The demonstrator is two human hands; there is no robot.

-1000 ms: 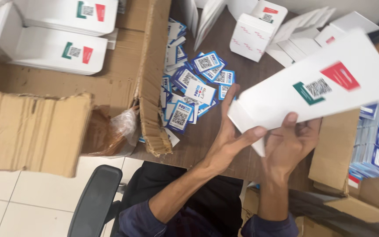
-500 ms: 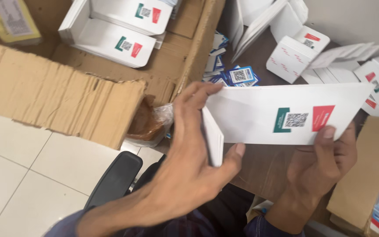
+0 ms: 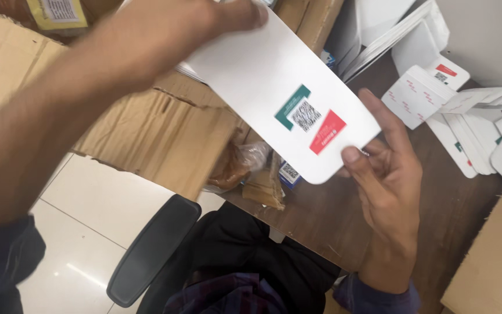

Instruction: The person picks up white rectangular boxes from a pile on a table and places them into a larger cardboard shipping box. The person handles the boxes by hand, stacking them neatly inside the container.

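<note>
Nearest, the right hand (image 3: 387,174) pinched the lower corner of the flat white carton blank (image 3: 280,99), thumb on its printed face, steadying it above the brown desk (image 3: 321,221). Beyond, the left hand (image 3: 216,17) gripped the blank's upper edge, so its long axis ran diagonally, upper-left to lower-right

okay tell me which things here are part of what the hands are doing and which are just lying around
In hand: white flat carton, pinched by right hand and left hand.

Lying about: folded white boxes, flat carton stack, brown cardboard, plastic bag, chair armrest.
</note>
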